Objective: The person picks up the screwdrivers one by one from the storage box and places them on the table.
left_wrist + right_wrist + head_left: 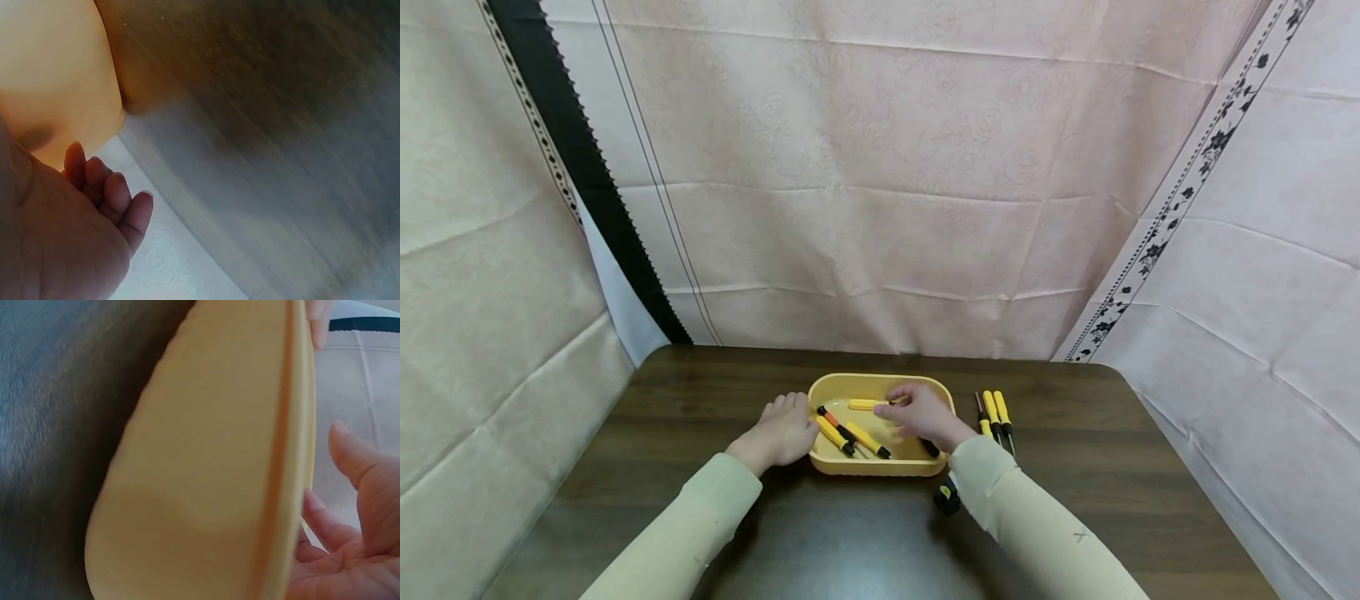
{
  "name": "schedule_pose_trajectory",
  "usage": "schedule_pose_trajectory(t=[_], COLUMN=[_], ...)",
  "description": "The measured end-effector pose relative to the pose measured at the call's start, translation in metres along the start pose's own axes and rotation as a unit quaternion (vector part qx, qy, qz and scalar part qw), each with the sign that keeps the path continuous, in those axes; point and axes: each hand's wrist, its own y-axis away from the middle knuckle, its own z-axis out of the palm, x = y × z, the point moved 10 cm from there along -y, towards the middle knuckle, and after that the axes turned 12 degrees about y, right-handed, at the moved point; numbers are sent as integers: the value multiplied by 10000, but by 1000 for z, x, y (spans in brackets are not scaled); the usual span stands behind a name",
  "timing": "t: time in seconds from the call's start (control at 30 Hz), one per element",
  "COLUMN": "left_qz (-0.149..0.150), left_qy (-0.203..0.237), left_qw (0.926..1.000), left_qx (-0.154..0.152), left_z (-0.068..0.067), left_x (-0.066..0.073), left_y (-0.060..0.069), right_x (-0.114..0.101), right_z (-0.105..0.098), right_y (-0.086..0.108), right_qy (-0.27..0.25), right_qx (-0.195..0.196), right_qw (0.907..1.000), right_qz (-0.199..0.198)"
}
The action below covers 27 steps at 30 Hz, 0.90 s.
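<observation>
A yellow plastic basin stands on the table with several yellow-and-black screwdrivers inside. My left hand is at the basin's left end, its fingers loosely bent in the left wrist view and holding no tool. Over the basin's right half reaches my right hand, close to the right end of a yellow handle. In the right wrist view its thumb stands apart from the fingers, which the basin's rim partly hides. An orange-and-black tool lies among the screwdrivers at the basin's left.
Several yellow-handled screwdrivers lie side by side right of the basin, partly hidden by my right sleeve. A small black-and-yellow object sits in front of the basin beside that sleeve. Pale cloth hangs behind the brown wooden table.
</observation>
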Motion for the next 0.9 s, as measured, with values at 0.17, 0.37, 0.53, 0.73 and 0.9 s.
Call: schedule_pose_trajectory(t=[0.17, 0.37, 0.53, 0.73, 0.9], left_qz=[-8, 1, 16, 16, 21], left_qy=[12, 24, 11, 28, 40], left_qw=[10000, 10000, 10000, 10000, 10000], left_qx=[-22, -13, -26, -27, -14], left_z=[0, 0, 1, 1, 0], left_x=[0, 1, 0, 1, 0], left_y=[1, 1, 0, 1, 0], right_x=[-1, 3, 8, 11, 9], right_z=[13, 21, 25, 28, 29], right_y=[-2, -4, -6, -10, -13], right_qy=[390, 584, 674, 891, 1386], right_qx=[-92, -125, -128, -139, -27], right_qw=[9992, 9981, 9975, 9958, 9903], right_qz=[-21, 160, 172, 150, -3])
